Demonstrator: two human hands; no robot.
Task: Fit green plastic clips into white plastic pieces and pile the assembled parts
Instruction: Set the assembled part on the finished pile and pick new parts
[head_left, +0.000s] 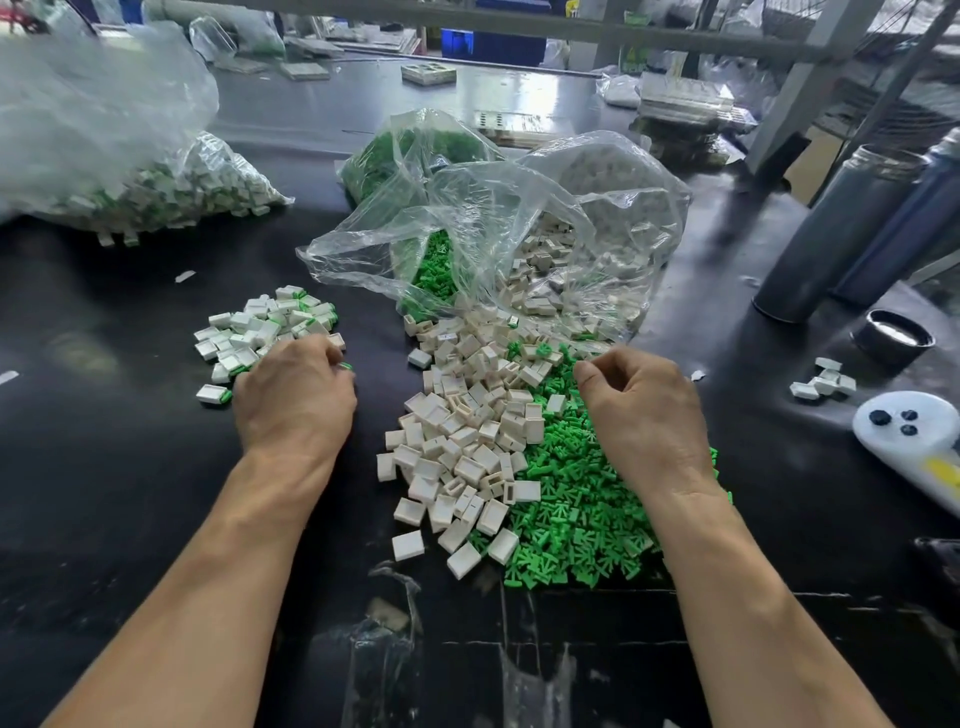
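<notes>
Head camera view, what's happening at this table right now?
A person is assembling small parts on a dark table. The left hand rests at the edge of a pile of finished pieces, apparently dropping one off. The right hand, fingers curled, hovers over loose green clips beside a heap of white pieces spilling from a clear bag.

Bright, even overhead light is seen; glare is thrown off the black table (545, 98) beyond the clear bag (519, 218). Edges are bowed by wide-angle distortion; background is possibly slightly soft.
</notes>
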